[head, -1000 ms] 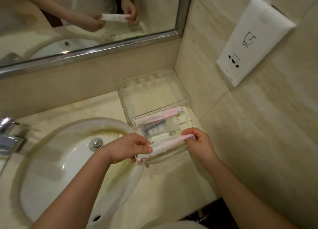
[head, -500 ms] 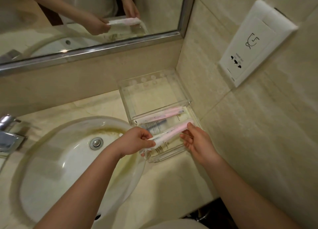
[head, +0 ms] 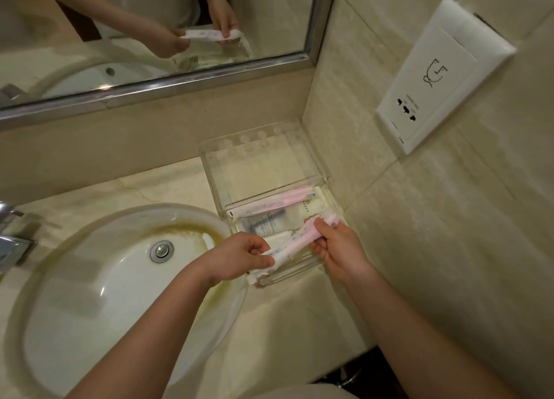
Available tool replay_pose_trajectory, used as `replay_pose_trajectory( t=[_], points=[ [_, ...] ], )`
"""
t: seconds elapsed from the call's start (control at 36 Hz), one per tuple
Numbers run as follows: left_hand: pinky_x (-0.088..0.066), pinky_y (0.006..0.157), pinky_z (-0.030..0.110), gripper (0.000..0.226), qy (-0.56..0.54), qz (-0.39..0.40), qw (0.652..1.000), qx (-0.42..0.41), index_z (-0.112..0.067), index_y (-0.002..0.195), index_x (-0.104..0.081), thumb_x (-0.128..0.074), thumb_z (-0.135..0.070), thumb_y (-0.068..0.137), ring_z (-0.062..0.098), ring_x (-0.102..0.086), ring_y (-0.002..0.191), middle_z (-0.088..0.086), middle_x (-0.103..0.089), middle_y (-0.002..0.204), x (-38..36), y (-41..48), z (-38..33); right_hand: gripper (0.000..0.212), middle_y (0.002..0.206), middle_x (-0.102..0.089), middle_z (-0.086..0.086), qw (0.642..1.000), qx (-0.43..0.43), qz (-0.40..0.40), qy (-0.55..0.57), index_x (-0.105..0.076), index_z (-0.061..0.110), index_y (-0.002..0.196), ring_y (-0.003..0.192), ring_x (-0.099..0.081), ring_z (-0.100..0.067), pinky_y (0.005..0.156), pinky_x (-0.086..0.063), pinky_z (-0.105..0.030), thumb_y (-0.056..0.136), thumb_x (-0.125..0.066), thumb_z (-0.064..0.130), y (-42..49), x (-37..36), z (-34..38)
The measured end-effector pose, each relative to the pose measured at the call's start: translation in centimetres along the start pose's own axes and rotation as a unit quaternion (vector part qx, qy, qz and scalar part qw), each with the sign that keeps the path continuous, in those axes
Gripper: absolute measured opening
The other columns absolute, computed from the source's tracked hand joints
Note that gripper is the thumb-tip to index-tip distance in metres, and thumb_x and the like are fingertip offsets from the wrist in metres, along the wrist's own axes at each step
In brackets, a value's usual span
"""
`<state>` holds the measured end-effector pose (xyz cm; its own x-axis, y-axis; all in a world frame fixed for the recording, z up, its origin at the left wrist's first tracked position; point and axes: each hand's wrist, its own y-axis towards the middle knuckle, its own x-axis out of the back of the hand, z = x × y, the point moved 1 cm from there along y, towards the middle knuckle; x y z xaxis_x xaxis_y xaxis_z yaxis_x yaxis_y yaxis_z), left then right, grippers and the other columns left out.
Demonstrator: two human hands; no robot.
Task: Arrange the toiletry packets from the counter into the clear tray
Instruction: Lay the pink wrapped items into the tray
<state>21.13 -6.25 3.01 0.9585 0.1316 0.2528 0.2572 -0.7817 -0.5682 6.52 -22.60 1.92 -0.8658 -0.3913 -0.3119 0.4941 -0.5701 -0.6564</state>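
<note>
**Asker:** What are you holding?

**Me:** A long pink packet [head: 299, 242]. My left hand [head: 239, 259] pinches its near end and the fingers of my right hand [head: 338, 248] are curled round the far end. It hangs at a slant just above the front part of the clear tray [head: 209, 164].

**Asker:** What could go wrong?

**Me:** If I set it down at this slant, I think the near end could ride up on the tray's front wall and slide off toward the sink [head: 99, 278]. It might also push the second pink packet [head: 278, 202] and the printed sachet [head: 263, 221], both already inside, out of line.

**Asker:** Is it touching them now?

**Me:** I can't tell, because my fingers hide the underside.
</note>
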Motion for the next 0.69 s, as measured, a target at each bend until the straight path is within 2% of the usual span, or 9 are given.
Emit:
replay_pose_trajectory(
  t=[0.06,0.11,0.19,0.25,0.31,0.39,0.5,0.58,0.69],
  points=[
    [-0.032,0.055,0.026,0.026,0.002,-0.015,1.000,-0.003,-0.007,0.071,-0.059,-0.070,-0.023,0.088,0.008,-0.039,0.053,-0.007,-0.043,0.059,-0.2,0.0,0.0,0.027,0.113,-0.070,-0.022,1.000,-0.003,-0.003,0.008,-0.060,-0.005,0.119,0.080,-0.073,-0.017,0.057,-0.056,-0.022,0.096,-0.059,0.008,0.1,0.1,-0.2],
    [-0.041,0.059,0.030,0.025,0.035,-0.073,0.996,-0.033,-0.016,0.070,-0.060,-0.063,-0.027,0.092,0.010,-0.047,0.058,-0.009,-0.053,0.063,-0.4,0.3,-0.2,0.027,0.112,-0.070,-0.023,1.000,-0.006,-0.011,0.016,-0.060,-0.006,0.119,0.076,-0.074,-0.016,0.055,-0.056,-0.022,0.096,-0.058,0.007,0.1,0.2,-0.3],
    [-0.048,0.088,0.036,0.026,0.188,-0.181,0.958,-0.118,-0.018,0.108,-0.068,-0.050,-0.033,0.098,0.016,-0.060,0.100,-0.002,-0.067,0.108,-0.5,1.7,-0.7,0.025,0.105,-0.071,-0.020,0.999,-0.006,-0.026,0.019,-0.061,-0.006,0.117,0.071,-0.073,-0.014,0.053,-0.055,-0.021,0.096,-0.058,0.007,0.2,0.4,-0.3],
    [-0.039,0.106,0.038,0.043,0.292,-0.175,0.925,-0.167,-0.017,0.135,-0.055,-0.044,-0.038,0.099,0.024,-0.047,0.130,0.003,-0.055,0.138,-0.7,3.6,-1.4,0.023,0.103,-0.071,-0.019,0.999,-0.006,-0.034,0.022,-0.062,-0.004,0.116,0.071,-0.074,-0.015,0.053,-0.056,-0.021,0.096,-0.058,0.007,0.1,0.7,-0.3],
    [-0.026,0.116,0.043,0.059,0.376,-0.136,0.900,-0.174,-0.015,0.149,-0.034,-0.037,-0.047,0.099,0.027,-0.022,0.147,0.004,-0.031,0.158,-1.0,5.6,-2.4,0.020,0.102,-0.071,-0.018,0.999,-0.007,-0.042,0.025,-0.062,-0.003,0.113,0.072,-0.074,-0.016,0.054,-0.056,-0.022,0.096,-0.058,0.007,0.0,1.0,-0.3],
    [-0.012,0.121,0.045,0.073,0.456,-0.075,0.875,-0.147,-0.013,0.155,-0.015,-0.025,-0.058,0.098,0.026,0.005,0.151,0.005,-0.008,0.164,-1.5,8.0,-3.5,0.016,0.102,-0.071,-0.018,0.998,-0.008,-0.050,0.022,-0.064,0.000,0.109,0.070,-0.074,-0.015,0.053,-0.056,-0.021,0.096,-0.058,0.007,-0.1,1.5,-0.2],
    [-0.007,0.121,0.048,0.081,0.549,-0.043,0.827,-0.112,-0.008,0.154,-0.012,-0.013,-0.064,0.096,0.031,0.024,0.146,0.007,0.003,0.164,-2.3,9.4,-3.1,0.018,0.098,-0.072,-0.018,0.998,-0.003,-0.066,0.008,-0.064,-0.003,0.109,0.067,-0.073,-0.015,0.052,-0.055,-0.021,0.095,-0.059,0.007,-0.2,2.1,0.1],
    [-0.008,0.121,0.049,0.082,0.574,-0.053,0.811,-0.104,-0.009,0.154,-0.014,-0.012,-0.065,0.095,0.033,0.025,0.145,0.005,0.001,0.165,-2.7,9.8,-2.8,0.013,0.093,-0.071,-0.017,0.997,-0.001,-0.074,0.015,-0.064,-0.003,0.103,0.061,-0.072,-0.014,0.049,-0.054,-0.021,0.095,-0.058,0.005,-0.2,2.5,0.4],
    [-0.013,0.120,0.049,0.076,0.574,-0.048,0.810,-0.108,-0.011,0.153,-0.024,-0.017,-0.062,0.097,0.033,0.019,0.148,0.002,-0.010,0.164,-2.4,9.6,-3.4,0.018,0.100,-0.071,-0.018,0.998,0.002,-0.064,0.014,-0.063,-0.003,0.110,0.070,-0.072,-0.016,0.054,-0.056,-0.022,0.096,-0.058,0.008,0.1,2.5,0.6]
  ],
)
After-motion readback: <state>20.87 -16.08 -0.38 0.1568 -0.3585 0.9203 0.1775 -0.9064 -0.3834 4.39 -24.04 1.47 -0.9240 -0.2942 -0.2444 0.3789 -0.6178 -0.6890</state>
